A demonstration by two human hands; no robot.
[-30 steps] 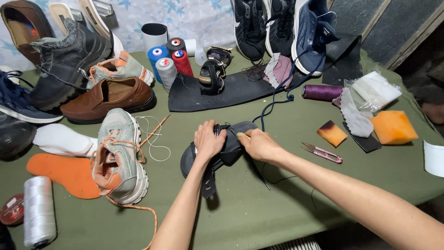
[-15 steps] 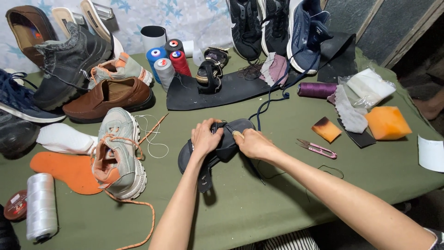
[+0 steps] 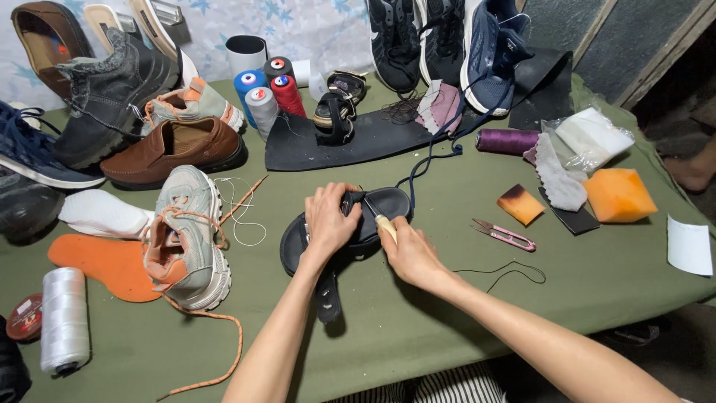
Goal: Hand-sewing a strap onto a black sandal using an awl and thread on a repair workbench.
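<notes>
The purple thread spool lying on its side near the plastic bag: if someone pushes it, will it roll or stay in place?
The purple thread spool lies on its side, so a push across its axis would probably roll it. The green cloth looks soft and slightly creased, which may slow it soon. The grey fabric piece beside it could block rolling that way. It seems light for its size.

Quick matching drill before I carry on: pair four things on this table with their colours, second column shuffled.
Things:
1. insole left of the grey sneaker
2. thread spool lying on its side near the top right
3. sandal under both hands
4. thread snips right of the hands

Colours:
A. black
B. pink
C. orange
D. purple

Pairs: 1-C, 2-D, 3-A, 4-B
</notes>
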